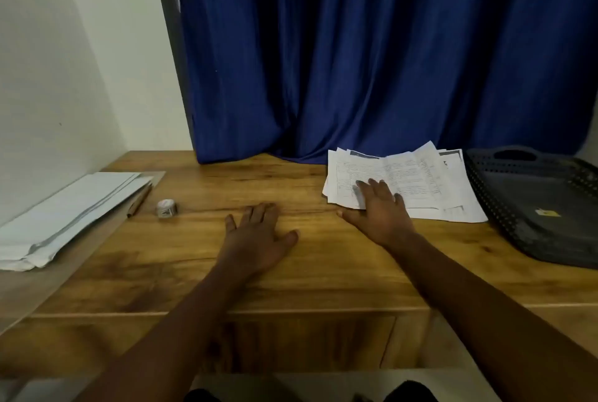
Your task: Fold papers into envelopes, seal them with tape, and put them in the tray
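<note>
A loose stack of printed papers (417, 181) lies on the wooden table (323, 272) at the back right. My right hand (378, 210) rests flat with straight fingers on the stack's near left corner. My left hand (259, 233) lies flat on the bare wood in the middle, palm down, holding nothing. A small roll of tape (166, 208) sits to the left of that hand. The dark perforated plastic tray (543, 204) stands at the far right edge with nothing in it that I can see.
A pile of white envelopes (71, 210) lies at the left on a lower ledge, with a brown pencil (139, 201) beside it. A blue curtain (372, 52) hangs behind the table and a white wall (48, 77) closes the left side.
</note>
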`<state>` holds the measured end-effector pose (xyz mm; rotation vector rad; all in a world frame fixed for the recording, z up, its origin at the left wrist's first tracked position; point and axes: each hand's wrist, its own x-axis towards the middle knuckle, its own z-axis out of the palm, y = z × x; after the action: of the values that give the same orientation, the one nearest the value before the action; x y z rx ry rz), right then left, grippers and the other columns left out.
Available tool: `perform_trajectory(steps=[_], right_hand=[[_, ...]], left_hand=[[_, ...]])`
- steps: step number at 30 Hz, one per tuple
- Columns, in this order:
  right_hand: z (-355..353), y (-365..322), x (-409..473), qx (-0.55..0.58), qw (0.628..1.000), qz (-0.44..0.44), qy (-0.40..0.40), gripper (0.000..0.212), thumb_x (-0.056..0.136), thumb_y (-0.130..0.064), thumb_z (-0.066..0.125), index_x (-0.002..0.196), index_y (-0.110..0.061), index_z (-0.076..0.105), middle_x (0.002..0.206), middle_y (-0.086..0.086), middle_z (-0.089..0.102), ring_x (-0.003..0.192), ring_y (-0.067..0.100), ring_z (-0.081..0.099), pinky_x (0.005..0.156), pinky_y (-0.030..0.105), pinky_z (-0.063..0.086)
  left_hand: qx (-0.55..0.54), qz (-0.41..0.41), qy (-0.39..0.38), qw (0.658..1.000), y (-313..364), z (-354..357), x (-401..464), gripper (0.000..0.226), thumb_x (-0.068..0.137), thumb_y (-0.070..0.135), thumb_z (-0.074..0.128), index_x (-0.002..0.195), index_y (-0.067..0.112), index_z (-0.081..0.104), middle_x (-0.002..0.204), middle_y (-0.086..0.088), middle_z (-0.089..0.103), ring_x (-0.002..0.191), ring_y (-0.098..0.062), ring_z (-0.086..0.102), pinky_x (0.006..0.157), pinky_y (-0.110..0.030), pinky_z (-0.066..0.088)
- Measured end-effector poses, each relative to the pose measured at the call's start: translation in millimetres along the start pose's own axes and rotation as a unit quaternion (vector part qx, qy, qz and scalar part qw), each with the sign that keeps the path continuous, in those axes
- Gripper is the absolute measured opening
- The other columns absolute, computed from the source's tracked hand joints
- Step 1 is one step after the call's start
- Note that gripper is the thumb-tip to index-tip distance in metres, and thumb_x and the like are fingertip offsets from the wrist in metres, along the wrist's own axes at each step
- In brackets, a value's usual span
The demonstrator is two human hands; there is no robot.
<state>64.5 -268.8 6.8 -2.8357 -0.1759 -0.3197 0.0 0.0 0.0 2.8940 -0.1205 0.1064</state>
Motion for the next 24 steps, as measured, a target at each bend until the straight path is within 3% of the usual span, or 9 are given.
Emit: perform_trajectory(steps=[3, 5, 8, 11, 18, 22, 24], right_hand=[[2.1, 0.8, 15.0, -0.075, 0.992, -0.072, 0.078, 0.062, 0.092, -0.065, 0.045, 0.141, -0.028, 0.047, 0.149, 0.001, 0.047, 0.138, 0.021, 0.04, 0.114, 0.049, 0.034], [-0.1, -0.8, 20.9, -0.095, 0.982, -0.101, 0.125, 0.042, 0.096, -0.052, 0.045, 0.12, -0.025, 0.065, 0.126, 0.0, 0.065, 0.116, 0.018, 0.056, 0.099, 0.043, 0.046], [-4.9, -5.6, 22.8, -0.101, 0.976, -0.097, 0.169, 0.032, 0.098, -0.04, 0.046, 0.1, -0.021, 0.071, 0.101, 0.0, 0.072, 0.092, 0.017, 0.061, 0.081, 0.036, 0.05], [-4.4, -0.9, 23.0, -0.069, 0.975, -0.078, 0.195, 0.024, 0.096, -0.037, 0.054, 0.097, -0.02, 0.071, 0.1, 0.002, 0.072, 0.09, 0.018, 0.06, 0.075, 0.033, 0.047], [0.4, 5.1, 26.5, 0.054, 0.987, -0.091, 0.125, 0.027, 0.08, -0.06, 0.07, 0.081, -0.032, 0.073, 0.1, -0.018, 0.067, 0.1, 0.004, 0.051, 0.09, 0.033, 0.042], [-4.2, 7.1, 21.2, 0.236, 0.96, -0.049, 0.145, 0.027, 0.074, -0.058, 0.077, 0.072, -0.032, 0.071, 0.089, -0.021, 0.066, 0.097, -0.001, 0.052, 0.086, 0.033, 0.047], [-9.0, 5.4, 15.7, 0.251, 0.952, -0.036, 0.17, 0.024, 0.077, -0.054, 0.077, 0.073, -0.031, 0.071, 0.088, -0.021, 0.065, 0.095, -0.001, 0.051, 0.086, 0.034, 0.048]], left_hand=[[0.011, -0.004, -0.011, 1.0, 3.7, 0.1, 19.9, 0.083, 0.09, 0.08, 0.027, 0.159, 0.035, 0.016, 0.17, 0.0, 0.007, 0.156, -0.025, 0.001, 0.122, -0.062, -0.001], [0.011, -0.006, -0.012, 1.0, 5.7, 0.6, 34.0, 0.084, 0.089, 0.08, 0.027, 0.159, 0.034, 0.018, 0.17, -0.002, 0.008, 0.156, -0.026, 0.002, 0.122, -0.063, -0.001], [0.011, -0.006, -0.01, 1.0, 8.8, 2.4, 48.9, 0.084, 0.089, 0.08, 0.03, 0.158, 0.034, 0.02, 0.169, -0.003, 0.01, 0.156, -0.027, 0.003, 0.121, -0.063, -0.001], [-0.008, 0.0, 0.011, 1.0, 7.3, 4.3, 53.8, 0.084, 0.088, 0.08, 0.034, 0.157, 0.034, 0.026, 0.168, -0.002, 0.016, 0.156, -0.025, 0.006, 0.121, -0.063, -0.001], [-0.114, 0.004, 0.048, 0.992, 1.7, -2.9, 50.6, 0.066, 0.09, 0.076, 0.04, 0.143, 0.037, 0.047, 0.157, 0.008, 0.04, 0.151, -0.017, 0.024, 0.123, -0.059, 0.002], [-0.176, 0.004, 0.072, 0.982, 1.8, -6.4, 45.1, 0.059, 0.089, 0.076, 0.043, 0.133, 0.038, 0.055, 0.141, 0.013, 0.055, 0.136, -0.01, 0.044, 0.122, -0.058, 0.005], [-0.229, 0.0, 0.083, 0.97, 3.6, -9.6, 42.1, 0.047, 0.092, 0.07, 0.046, 0.124, 0.04, 0.061, 0.127, 0.021, 0.062, 0.118, 0.003, 0.05, 0.122, -0.057, 0.01]])
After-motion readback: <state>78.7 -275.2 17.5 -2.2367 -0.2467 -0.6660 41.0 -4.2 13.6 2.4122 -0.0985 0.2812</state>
